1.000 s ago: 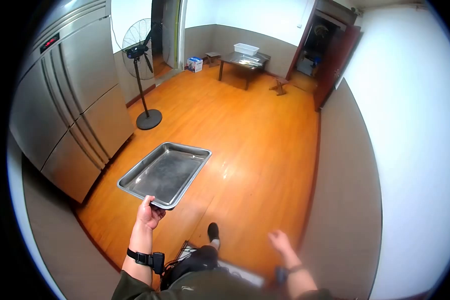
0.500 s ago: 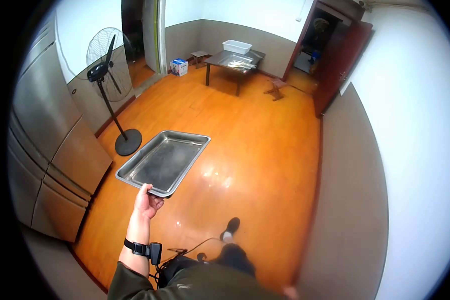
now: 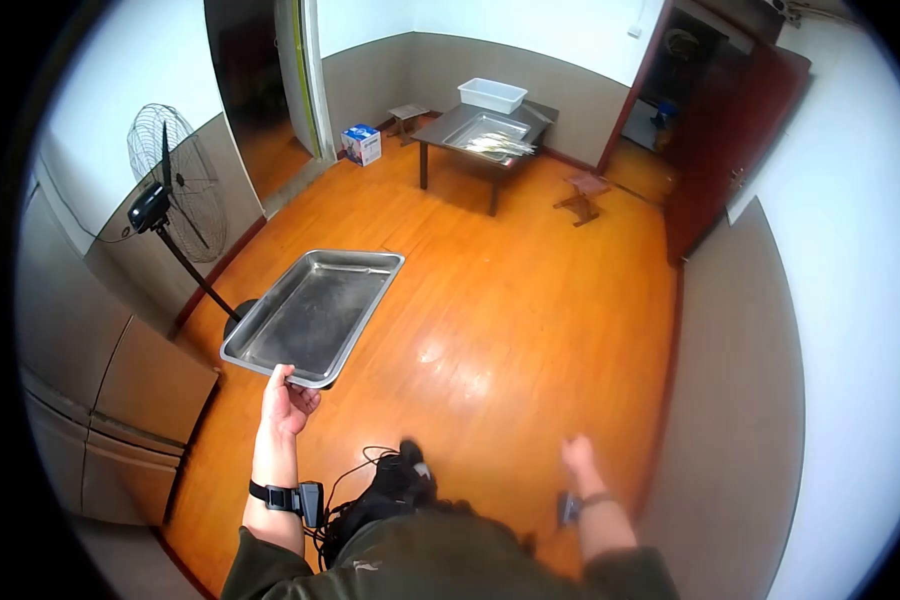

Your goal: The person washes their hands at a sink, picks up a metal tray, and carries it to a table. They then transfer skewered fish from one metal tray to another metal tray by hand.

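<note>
My left hand (image 3: 290, 402) grips the near rim of a rectangular metal tray (image 3: 315, 315), thumb on top and fingers curled below. The tray is bare inside and is held out level in front of me, above the floor. Away from it, on the right, my right hand (image 3: 577, 455) hangs over the floor, blurred, its fingers seemingly curled; whether anything is in them I cannot make out. Both wrists wear straps with small dark devices.
Ahead stands a low dark table (image 3: 435, 132) with a white plastic tub (image 3: 492, 95) and a metal tray (image 3: 460, 137) of long pale items. Small stools (image 3: 582, 195) flank it. A standing fan (image 3: 150, 208) and metal fridge (image 3: 150, 390) are left; an open red door (image 3: 735, 140) is right.
I have stepped forward, so the table looks nearer and the fan has slid left. My right hand has swung into view. The tray stays in my left hand.
</note>
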`<state>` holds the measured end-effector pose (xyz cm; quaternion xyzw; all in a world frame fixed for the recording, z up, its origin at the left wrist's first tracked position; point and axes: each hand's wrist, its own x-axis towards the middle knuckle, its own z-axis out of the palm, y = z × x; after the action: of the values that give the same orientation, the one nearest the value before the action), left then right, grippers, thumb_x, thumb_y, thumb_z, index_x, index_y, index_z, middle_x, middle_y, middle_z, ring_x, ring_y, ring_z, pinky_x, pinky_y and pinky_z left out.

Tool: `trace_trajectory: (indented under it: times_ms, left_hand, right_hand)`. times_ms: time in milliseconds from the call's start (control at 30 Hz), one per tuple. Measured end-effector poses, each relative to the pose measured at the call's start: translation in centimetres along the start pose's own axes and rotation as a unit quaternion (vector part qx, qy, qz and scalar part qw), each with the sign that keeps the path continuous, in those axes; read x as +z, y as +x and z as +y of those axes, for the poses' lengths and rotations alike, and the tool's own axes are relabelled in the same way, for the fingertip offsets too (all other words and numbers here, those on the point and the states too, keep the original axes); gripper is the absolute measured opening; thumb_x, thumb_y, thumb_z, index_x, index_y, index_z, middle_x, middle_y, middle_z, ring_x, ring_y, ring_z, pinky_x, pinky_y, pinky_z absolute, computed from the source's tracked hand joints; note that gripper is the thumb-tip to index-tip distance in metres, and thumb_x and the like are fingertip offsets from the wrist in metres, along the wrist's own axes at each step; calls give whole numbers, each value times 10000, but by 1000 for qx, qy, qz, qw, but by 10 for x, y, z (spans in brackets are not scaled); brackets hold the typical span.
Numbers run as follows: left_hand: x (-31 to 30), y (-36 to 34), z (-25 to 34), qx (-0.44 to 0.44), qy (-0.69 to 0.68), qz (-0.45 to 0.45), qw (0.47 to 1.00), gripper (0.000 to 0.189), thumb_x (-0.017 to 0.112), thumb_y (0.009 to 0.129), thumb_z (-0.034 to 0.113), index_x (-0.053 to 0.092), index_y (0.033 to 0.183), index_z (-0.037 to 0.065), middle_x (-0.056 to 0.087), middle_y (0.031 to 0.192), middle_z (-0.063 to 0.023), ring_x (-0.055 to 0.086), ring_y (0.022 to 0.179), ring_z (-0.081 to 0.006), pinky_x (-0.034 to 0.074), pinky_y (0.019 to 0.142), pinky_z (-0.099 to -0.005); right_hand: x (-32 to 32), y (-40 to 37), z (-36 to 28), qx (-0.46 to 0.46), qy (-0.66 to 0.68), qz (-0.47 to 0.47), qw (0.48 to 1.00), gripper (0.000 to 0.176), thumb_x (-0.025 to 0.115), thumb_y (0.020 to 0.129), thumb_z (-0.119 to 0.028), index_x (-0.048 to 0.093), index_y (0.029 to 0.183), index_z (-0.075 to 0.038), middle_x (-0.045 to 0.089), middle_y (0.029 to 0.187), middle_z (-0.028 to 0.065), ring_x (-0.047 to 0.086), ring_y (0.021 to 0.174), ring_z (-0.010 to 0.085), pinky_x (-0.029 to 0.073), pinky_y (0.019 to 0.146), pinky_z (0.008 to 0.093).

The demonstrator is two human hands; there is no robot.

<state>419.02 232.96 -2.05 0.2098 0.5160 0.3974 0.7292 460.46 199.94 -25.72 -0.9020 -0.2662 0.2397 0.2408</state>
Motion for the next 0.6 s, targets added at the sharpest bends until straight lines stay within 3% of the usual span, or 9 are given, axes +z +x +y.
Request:
trace_trajectory:
  times_ms: [67,167,200,333,400,467,500,567,600]
  left_hand:
    - [23,51,5,3,-1,-8,1000,199,593,775,326,574,710,139,607,650,3,595,603,-179,470,612,-320]
    - [56,149,17,-21,-21,-24,999,193,596,770,327,589,749,134,641,714,-13,602,636,-176,458,613,-310]
    - [56,173,22,-28,-25,-30,999,193,596,770,327,589,749,134,641,714,-13,602,636,-176,458,613,-310]
    - [117,277,50,-51,-25,-58,997,217,603,770,342,599,854,142,646,777,-10,586,671,-167,443,664,-314]
    - [150,314,75,-63,-10,-60,996,229,599,772,342,603,867,134,651,813,-14,592,702,-168,437,667,-305]
    - [174,347,99,-70,2,-67,995,235,596,775,342,605,876,130,653,825,-17,593,712,-169,436,667,-304]
    - [190,366,107,-70,1,-74,995,241,592,778,341,606,886,126,654,836,-21,595,722,-169,434,668,-303]
    - [223,405,125,-68,5,-99,993,247,591,784,333,595,900,115,648,831,-25,585,716,-165,436,662,-305]
    - [233,429,131,-70,4,-107,992,245,593,784,331,589,901,116,640,828,-19,578,713,-164,433,669,-306]
  right_hand:
    - [-2,69,-47,-30,79,35,996,389,589,815,-327,652,999,11,654,953,241,640,927,361,501,818,399]
    - [-17,134,-117,-53,63,18,996,441,591,814,-371,635,1044,3,648,1010,231,625,969,359,490,851,390]
    - [-11,144,-119,-49,56,23,997,441,591,814,-371,635,1044,3,648,1010,231,625,969,359,490,851,390]
    - [12,187,-74,0,-108,-111,988,430,597,804,-357,656,1029,5,646,1015,234,617,985,359,484,863,399]
    - [13,192,-38,144,-42,-132,980,390,604,792,-330,681,965,12,671,924,218,644,914,346,499,819,392]
    - [7,184,-30,219,17,-74,973,329,608,784,-280,680,792,41,664,670,174,666,616,255,519,601,372]
    - [18,188,-4,291,138,-50,946,292,605,786,-250,669,742,31,658,655,174,657,575,237,506,539,364]
    - [13,195,-16,334,142,-22,932,260,615,798,-217,654,759,36,640,625,153,633,532,240,484,494,351]
    - [20,192,6,73,-64,-71,993,263,616,817,-211,644,782,49,624,614,149,616,510,240,470,474,347]
